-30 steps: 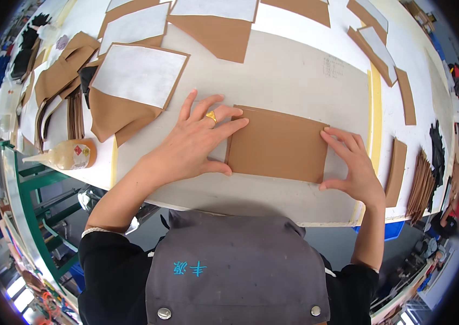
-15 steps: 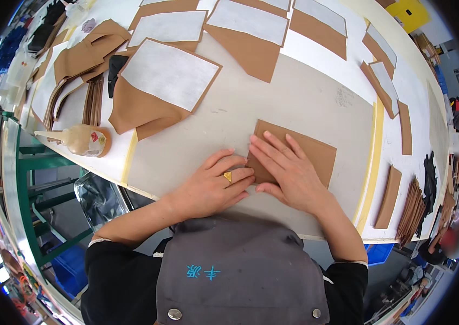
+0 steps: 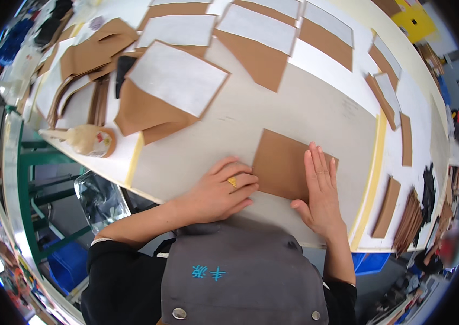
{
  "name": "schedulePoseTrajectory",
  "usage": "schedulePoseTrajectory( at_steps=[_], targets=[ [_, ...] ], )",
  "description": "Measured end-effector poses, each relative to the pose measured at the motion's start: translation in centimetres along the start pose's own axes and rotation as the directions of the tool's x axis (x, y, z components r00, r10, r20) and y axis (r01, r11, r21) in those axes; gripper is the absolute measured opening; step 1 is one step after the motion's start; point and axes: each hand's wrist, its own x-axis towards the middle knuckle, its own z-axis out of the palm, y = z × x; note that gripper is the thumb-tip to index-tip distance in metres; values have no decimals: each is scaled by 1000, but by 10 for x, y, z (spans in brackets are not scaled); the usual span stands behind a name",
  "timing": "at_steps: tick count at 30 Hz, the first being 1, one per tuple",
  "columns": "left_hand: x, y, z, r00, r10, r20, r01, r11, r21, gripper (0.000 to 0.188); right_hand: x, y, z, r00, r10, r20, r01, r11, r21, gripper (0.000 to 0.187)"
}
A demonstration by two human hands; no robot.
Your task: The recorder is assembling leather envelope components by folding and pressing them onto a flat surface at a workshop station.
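A flat brown rectangular panel, leather-like, (image 3: 282, 165) lies on the grey work surface in front of me. My right hand (image 3: 322, 189) rests flat on its right part, fingers stretched out and close together, thumb spread to the left. At the panel's left edge is my left hand (image 3: 223, 189), with a gold ring on one finger. Its fingers are loosely bent and slightly apart, and the fingertips reach the panel's edge. Neither hand grasps anything that I can see.
Several brown pieces with white backing (image 3: 179, 75) lie beyond the panel. At left stands a squeeze bottle with a long nozzle (image 3: 87, 141), near stacked brown pieces (image 3: 96, 51). Brown strips (image 3: 385, 208) and a fanned stack (image 3: 407, 222) lie at right, past yellow tape (image 3: 369, 187).
My right hand has slid from the panel's left and middle part to its right side. My left hand stays by the left edge. The whole view has shifted slightly.
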Motion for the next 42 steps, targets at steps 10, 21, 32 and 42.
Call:
schedulePoseTrajectory(
  at_steps=[10,21,32,42],
  targets=[
    [10,0,-9,998,-40,46,38,998,53,32,-63,52,5,906,407,-113,-420,896,-140,114],
    [47,14,-5,991,78,108,-81,996,28,46,-114,-1,22,940,301,-160,-320,941,-110,97],
    [8,8,-6,999,39,28,-43,981,191,38,-120,0,16,909,403,-109,-387,911,143,98],
    [-12,10,-19,998,-18,60,2,967,253,41,-100,-7,18,891,282,-355,-183,941,285,74]
  ],
)
